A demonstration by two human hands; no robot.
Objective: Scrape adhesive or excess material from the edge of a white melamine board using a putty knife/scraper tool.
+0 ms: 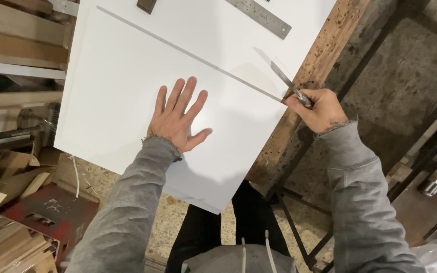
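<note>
— Board first: where's the large flat white panel (127, 86)?

— On the worn wooden bench (324, 55), pinned under the flat, spread left hand (178, 119).

— Right hand (319, 108)?

— Fisted round a slim metal blade (287, 81) at the scored line's end. Seemingly cutting; steady pressure needed. Steel ruler (261, 17) lies apart.

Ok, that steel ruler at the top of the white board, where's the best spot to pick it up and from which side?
Probably by the steel ruler's near end, which lies flat and bare on the white board. Come from the right, where the right hand holds the knife; the left hand is pressed flat on the board.
</note>
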